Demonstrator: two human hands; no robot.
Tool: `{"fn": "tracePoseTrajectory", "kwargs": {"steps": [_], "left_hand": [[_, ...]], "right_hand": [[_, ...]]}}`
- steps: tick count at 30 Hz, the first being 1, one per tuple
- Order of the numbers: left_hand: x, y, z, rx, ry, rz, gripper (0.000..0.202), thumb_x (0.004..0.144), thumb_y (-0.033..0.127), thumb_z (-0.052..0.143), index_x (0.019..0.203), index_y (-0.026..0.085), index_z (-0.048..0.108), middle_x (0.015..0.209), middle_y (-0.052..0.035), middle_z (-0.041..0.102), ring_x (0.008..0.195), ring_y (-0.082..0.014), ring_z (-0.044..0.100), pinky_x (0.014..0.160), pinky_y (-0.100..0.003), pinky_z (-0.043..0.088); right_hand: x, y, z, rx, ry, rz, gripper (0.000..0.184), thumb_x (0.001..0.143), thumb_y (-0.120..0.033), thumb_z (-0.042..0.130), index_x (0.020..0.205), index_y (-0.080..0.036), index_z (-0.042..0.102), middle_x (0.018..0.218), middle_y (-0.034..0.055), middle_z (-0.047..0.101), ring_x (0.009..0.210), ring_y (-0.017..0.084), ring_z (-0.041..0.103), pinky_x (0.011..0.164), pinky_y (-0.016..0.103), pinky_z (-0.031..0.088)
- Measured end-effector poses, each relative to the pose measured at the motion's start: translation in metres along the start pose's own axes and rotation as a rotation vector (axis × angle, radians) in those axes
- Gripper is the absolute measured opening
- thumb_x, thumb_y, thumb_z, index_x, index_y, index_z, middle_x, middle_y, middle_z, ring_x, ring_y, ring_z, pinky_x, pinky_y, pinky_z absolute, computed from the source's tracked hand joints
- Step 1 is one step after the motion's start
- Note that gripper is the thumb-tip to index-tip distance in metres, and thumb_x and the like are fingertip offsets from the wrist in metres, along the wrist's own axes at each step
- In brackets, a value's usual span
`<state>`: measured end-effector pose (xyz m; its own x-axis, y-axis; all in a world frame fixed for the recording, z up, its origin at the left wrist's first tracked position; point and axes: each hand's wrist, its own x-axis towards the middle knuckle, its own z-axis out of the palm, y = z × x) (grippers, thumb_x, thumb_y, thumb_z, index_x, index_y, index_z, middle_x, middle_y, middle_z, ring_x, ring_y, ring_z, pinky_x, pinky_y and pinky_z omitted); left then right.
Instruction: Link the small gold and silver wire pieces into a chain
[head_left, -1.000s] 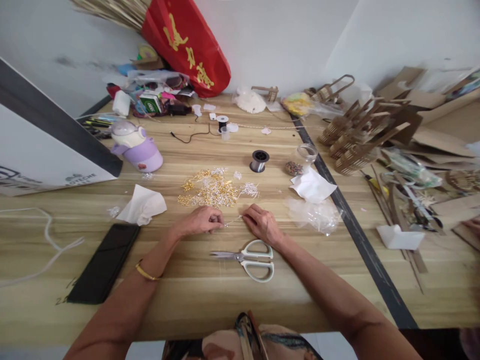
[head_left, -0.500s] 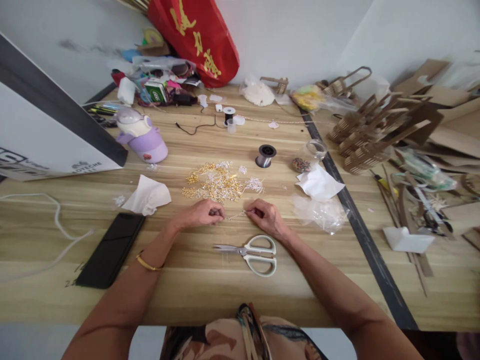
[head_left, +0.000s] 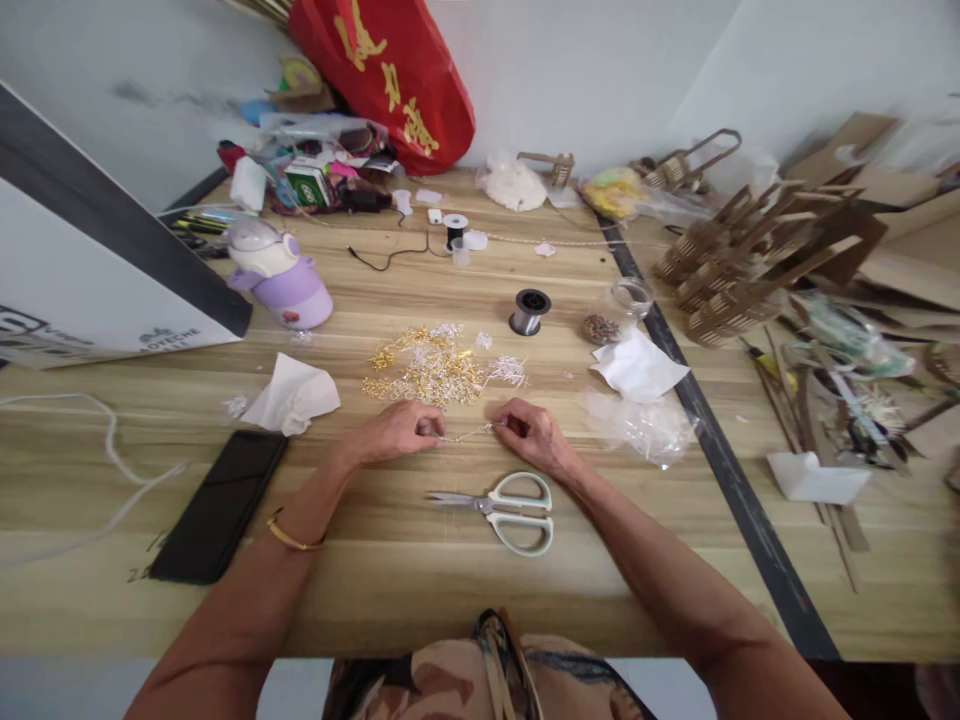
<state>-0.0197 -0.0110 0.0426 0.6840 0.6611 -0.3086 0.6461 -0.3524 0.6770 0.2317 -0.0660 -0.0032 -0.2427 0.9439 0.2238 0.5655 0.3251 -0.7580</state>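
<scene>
A thin beaded strand [head_left: 466,435] stretches between my two hands, low over the table. My left hand [head_left: 401,432] pinches its left end between thumb and fingers. At the other end my right hand [head_left: 531,433] has its fingertips closed on the strand. Just beyond the hands lies a pile of small gold and silver beads and findings [head_left: 439,370], with a cluster of short silvery pieces [head_left: 508,371] to its right. Nearer my body, scissors with pale handles [head_left: 495,510] lie with the blades pointing left. The strand's tips are hidden in my fingers.
A spool of wire [head_left: 530,312] stands behind the beads. On the left are a black phone [head_left: 219,505], a crumpled tissue [head_left: 294,393] and a purple bottle [head_left: 289,285]. To the right lie a clear jar [head_left: 630,298], white paper [head_left: 640,362], a plastic bag [head_left: 646,425] and small woven baskets [head_left: 720,290].
My left hand has shifted slightly left, and more of the strand shows between the hands. The right hand stays nearly in place. The whole view has tilted a little.
</scene>
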Motion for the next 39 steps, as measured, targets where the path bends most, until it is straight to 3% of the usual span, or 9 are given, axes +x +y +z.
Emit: {"fn": "tracePoseTrajectory", "kwargs": {"steps": [10,18,32,39], "left_hand": [[0.002,0.006,0.0,0.099,0.025,-0.023,0.016,0.077,0.028,0.058,0.075,0.016,0.066,0.059,0.002,0.057,0.057,-0.0107,0.048,0.057,-0.021,0.032],[-0.001,0.007,-0.001,0.143,0.026,-0.006,0.014,0.076,0.022,0.055,0.074,0.015,0.067,0.063,0.0004,0.061,0.06,-0.0114,0.052,0.06,-0.021,0.034],[-0.002,-0.005,-0.003,-0.066,0.025,0.066,0.01,0.074,0.021,0.055,0.068,0.013,0.06,0.061,0.0012,0.058,0.057,-0.009,0.048,0.053,-0.019,0.035],[0.0,-0.009,-0.001,-0.084,0.008,0.085,0.015,0.074,0.02,0.056,0.084,0.013,0.066,0.066,0.0,0.061,0.059,-0.0094,0.052,0.055,-0.019,0.039]], "right_hand": [[0.0,0.005,0.002,0.033,0.037,0.021,0.012,0.082,-0.02,0.056,0.089,-0.016,0.065,0.07,0.0009,0.059,0.058,0.01,0.051,0.058,0.022,0.04],[0.001,0.006,0.004,0.01,0.068,-0.041,0.008,0.084,-0.018,0.055,0.087,-0.016,0.062,0.073,0.0015,0.058,0.061,0.011,0.052,0.058,0.023,0.041],[0.001,0.007,0.004,-0.009,0.081,-0.093,0.009,0.087,-0.018,0.053,0.085,-0.018,0.062,0.078,0.0039,0.06,0.069,0.014,0.057,0.064,0.025,0.044],[0.0,0.01,0.006,-0.009,0.097,-0.122,0.016,0.09,-0.017,0.049,0.098,-0.019,0.064,0.088,0.0063,0.063,0.079,0.016,0.061,0.071,0.027,0.048]]}}
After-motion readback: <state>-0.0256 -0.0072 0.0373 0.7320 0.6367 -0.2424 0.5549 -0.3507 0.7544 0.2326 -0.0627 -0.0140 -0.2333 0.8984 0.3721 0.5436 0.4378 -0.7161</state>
